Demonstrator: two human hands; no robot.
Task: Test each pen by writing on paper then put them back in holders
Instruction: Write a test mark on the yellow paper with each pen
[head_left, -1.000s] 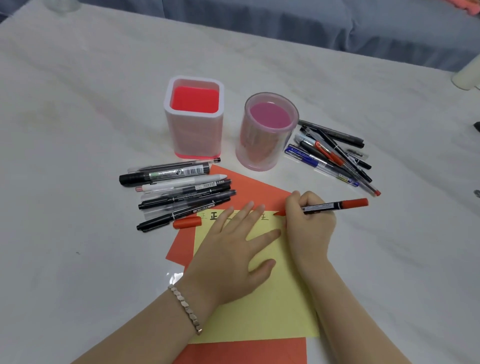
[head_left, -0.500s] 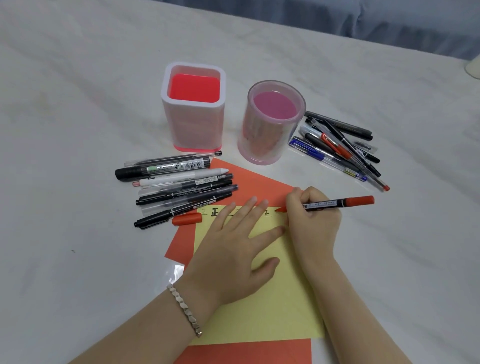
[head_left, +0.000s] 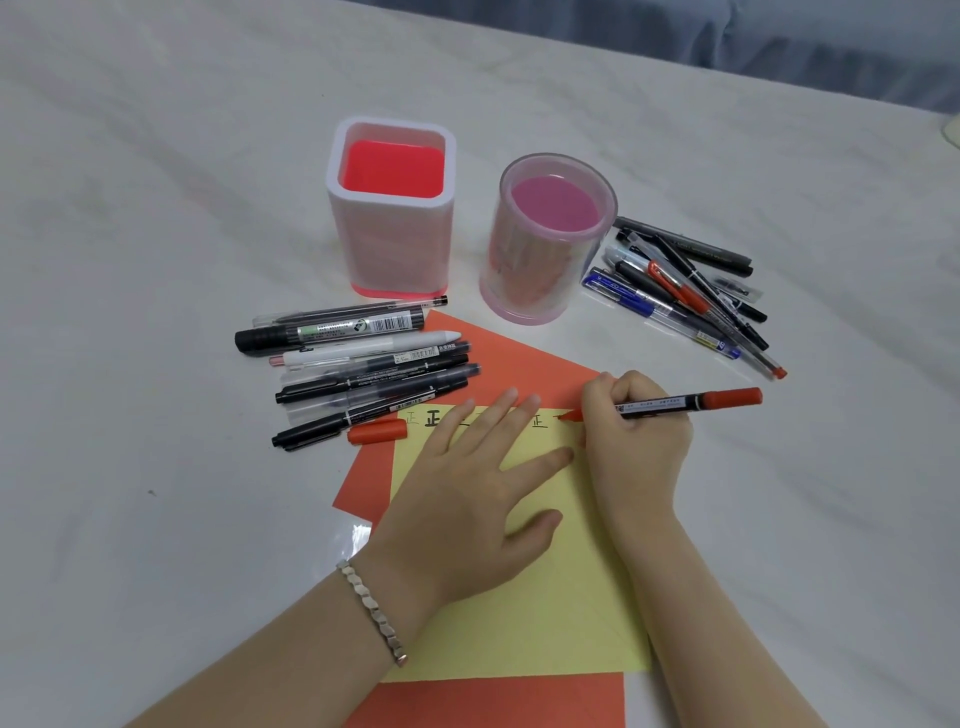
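Observation:
My right hand (head_left: 636, 441) grips a red marker (head_left: 685, 401), its tip touching the top edge of the yellow paper (head_left: 545, 613). My left hand (head_left: 467, 499) lies flat, fingers spread, pressing the yellow paper down. Written characters run along the paper's top. A loose red cap (head_left: 376, 431) lies at the paper's upper left corner. A square holder (head_left: 392, 213) and a round pink holder (head_left: 545, 239) stand empty behind. One pile of pens (head_left: 358, 364) lies at the left and another pile (head_left: 685, 291) at the right.
Orange sheets (head_left: 519, 358) lie under the yellow paper, one more at the near edge (head_left: 498, 701). The white marble table (head_left: 156, 208) spreads all around. A grey fabric seat (head_left: 779, 31) shows beyond the far edge.
The view has tilted slightly downward, so the holders and pens sit lower in frame. My right hand keeps the marker tip at the paper's top edge; my left hand stays flat.

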